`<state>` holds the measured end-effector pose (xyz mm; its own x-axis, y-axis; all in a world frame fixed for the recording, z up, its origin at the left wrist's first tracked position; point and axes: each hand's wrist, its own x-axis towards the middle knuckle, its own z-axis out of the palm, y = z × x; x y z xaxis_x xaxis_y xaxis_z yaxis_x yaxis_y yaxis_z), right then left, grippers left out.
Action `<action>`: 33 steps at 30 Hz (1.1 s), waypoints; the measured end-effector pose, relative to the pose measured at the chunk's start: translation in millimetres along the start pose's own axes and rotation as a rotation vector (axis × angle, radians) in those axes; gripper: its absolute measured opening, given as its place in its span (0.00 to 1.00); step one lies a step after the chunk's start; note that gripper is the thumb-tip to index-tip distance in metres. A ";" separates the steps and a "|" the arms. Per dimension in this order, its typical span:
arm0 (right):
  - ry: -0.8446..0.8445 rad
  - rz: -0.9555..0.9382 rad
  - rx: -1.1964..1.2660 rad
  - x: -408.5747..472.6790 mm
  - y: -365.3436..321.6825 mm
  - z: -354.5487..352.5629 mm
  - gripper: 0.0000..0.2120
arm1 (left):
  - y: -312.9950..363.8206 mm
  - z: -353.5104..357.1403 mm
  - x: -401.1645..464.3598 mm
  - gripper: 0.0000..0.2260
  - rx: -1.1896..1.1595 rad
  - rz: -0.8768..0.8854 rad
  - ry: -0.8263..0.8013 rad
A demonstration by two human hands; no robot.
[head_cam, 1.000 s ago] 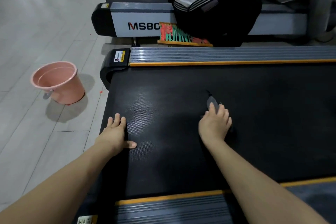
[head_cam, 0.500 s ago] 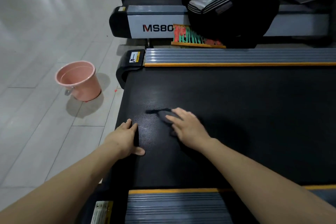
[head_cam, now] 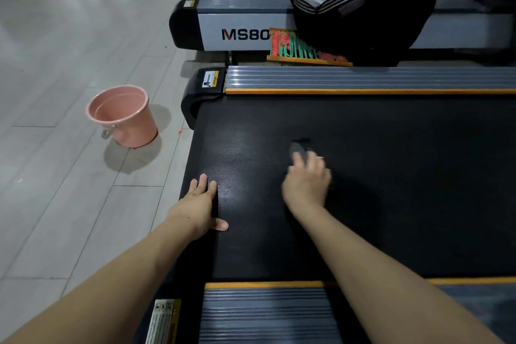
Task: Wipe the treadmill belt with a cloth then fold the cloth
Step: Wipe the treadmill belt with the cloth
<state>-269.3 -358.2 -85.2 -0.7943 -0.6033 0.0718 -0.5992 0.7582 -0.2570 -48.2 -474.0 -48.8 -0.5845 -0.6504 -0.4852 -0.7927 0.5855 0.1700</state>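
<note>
Both hands flat: left hand (head_cam: 201, 204) on belt (head_cam: 391, 176); right hand (head_cam: 307, 181) on cloth (head_cam: 300, 148)

Under the left hand (head_cam: 199, 205) the belt (head_cam: 391, 176) looks matt, finely dimpled rubber; beyond it, a ribbed metal rail (head_cam: 363, 78); a glossy plastic bucket (head_cam: 122, 116).

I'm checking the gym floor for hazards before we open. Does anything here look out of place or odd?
Two things. A black bag sits on the neighbouring treadmill, with a red and green slatted item wedged on the floor beside it. A pink bucket stands out on the walkway tiles. No spill shows.
</note>
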 end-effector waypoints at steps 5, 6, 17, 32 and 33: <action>-0.088 -0.500 0.085 -17.6 -62.6 23.8 0.21 | -1.3 1.5 2.8 0.54 -0.029 -0.002 0.010; -0.112 -0.597 0.104 -15.2 -50.8 21.2 0.20 | -1.3 1.5 2.3 0.54 -0.037 -0.004 0.008; 0.075 0.087 -0.011 3.1 152.8 -28.7 0.21 | 0.3 2.6 2.0 0.55 -0.032 -0.005 0.019; -0.152 -0.661 0.080 -69.7 -50.4 16.0 0.20 | -18.1 9.9 -62.7 0.41 -0.042 -0.019 0.072; -0.146 -0.694 0.070 -65.5 -32.4 11.7 0.20 | -14.2 9.4 -63.6 0.40 -0.021 -0.022 0.081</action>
<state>-196.7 -346.1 -92.8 -0.2069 -0.9719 0.1126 -0.9501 0.1720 -0.2603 1.9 -436.4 -28.4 -0.5779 -0.7005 -0.4186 -0.8086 0.5607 0.1780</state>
